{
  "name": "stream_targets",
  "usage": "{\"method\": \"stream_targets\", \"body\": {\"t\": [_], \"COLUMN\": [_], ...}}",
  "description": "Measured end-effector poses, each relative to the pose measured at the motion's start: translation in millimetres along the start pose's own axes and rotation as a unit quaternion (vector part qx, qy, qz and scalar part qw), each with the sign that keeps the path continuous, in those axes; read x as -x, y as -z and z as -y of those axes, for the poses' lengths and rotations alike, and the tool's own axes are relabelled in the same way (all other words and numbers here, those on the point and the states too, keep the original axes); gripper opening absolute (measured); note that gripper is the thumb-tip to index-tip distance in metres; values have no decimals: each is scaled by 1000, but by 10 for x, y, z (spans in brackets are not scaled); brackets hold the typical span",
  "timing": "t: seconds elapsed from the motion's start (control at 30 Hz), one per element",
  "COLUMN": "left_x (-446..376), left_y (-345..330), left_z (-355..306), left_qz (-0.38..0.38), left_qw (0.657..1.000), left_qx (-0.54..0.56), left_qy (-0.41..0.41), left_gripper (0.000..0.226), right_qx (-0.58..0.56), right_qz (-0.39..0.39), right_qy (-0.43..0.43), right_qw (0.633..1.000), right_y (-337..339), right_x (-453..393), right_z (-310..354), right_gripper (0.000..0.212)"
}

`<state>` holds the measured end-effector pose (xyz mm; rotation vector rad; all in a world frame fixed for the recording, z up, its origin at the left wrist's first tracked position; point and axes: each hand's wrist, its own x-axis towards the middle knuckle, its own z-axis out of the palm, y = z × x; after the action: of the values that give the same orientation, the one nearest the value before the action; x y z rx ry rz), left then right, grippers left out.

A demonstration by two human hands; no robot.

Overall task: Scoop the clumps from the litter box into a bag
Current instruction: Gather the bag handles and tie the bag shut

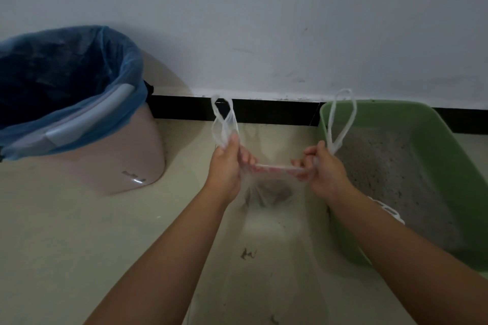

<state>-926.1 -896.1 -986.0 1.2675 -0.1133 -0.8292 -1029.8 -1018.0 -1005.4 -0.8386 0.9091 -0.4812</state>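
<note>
Outstretched, both hands (227, 166) (323, 169) grip the clear bag (266, 190) taut between them.

- Bag (266, 187): thin clear plastic, hanging over the floor just left of the litter box, its mouth pulled into a taut line, two handle loops sticking up, dark clumps (268, 192) in its bottom.
- Litter box (446, 166): green rectangular tray against the wall, holding grey speckled litter (383, 166).

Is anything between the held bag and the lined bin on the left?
Nothing visible. Both hands, left and right, grip the clear bag by its handles; only bare floor lies between it and the blue-lined bin.
</note>
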Motion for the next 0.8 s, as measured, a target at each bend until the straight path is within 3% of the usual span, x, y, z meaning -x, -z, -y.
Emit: {"method": "stream_targets", "body": {"t": [0.03, 0.1, 0.17, 0.23, 0.3, 0.4, 0.5, 0.57, 0.63, 0.67, 0.8], "left_x": [-19, -93, -133, -140, -98, 12, 54, 58, 107, 139, 165], "left_y": [1, 43, 89, 132, 185, 246, 311, 346, 314, 284, 229], "left_z": [13, 87, 140, 145, 87, -11, -36, -14, 17, 17, 23], "left_qz": [-10, -37, -57, -53, -1, 137, 240, 275, 240, 203, 129], "left_qw": [1000, 990, 963, 945, 930, 896, 870, 880, 900, 909, 944], "left_qx": [-18, -134, -250, -305, -359, -419, -430, -386, -363, -363, -300], "left_qy": [7, 36, 82, 100, 85, 45, 23, 30, 26, 21, 55], "left_gripper": [39, 26, 29, 32, 31, 30, 57, 72, 53, 38, 45], "right_qx": [11, 165, 368, 467, 521, 558, 570, 563, 571, 592, 698], "right_qz": [5, 4, 31, 101, 149, 176, 194, 197, 200, 208, 263], "right_qy": [-6, 10, 64, 86, 80, 89, 85, 72, 62, 53, 7], "right_qw": [1000, 986, 927, 874, 837, 806, 794, 800, 794, 777, 667], "right_y": [-34, -79, -104, -127, -122, -130, -156, -182, -201, -216, -261], "right_x": [13, 10, 30, 59, 96, 121, 121, 141, 149, 154, 214], "right_z": [-3, -32, -56, -66, -78, -95, -124, -127, -126, -120, -114], "right_gripper": [44, 39, 27, 20, 32, 38, 34, 34, 30, 26, 35]}}
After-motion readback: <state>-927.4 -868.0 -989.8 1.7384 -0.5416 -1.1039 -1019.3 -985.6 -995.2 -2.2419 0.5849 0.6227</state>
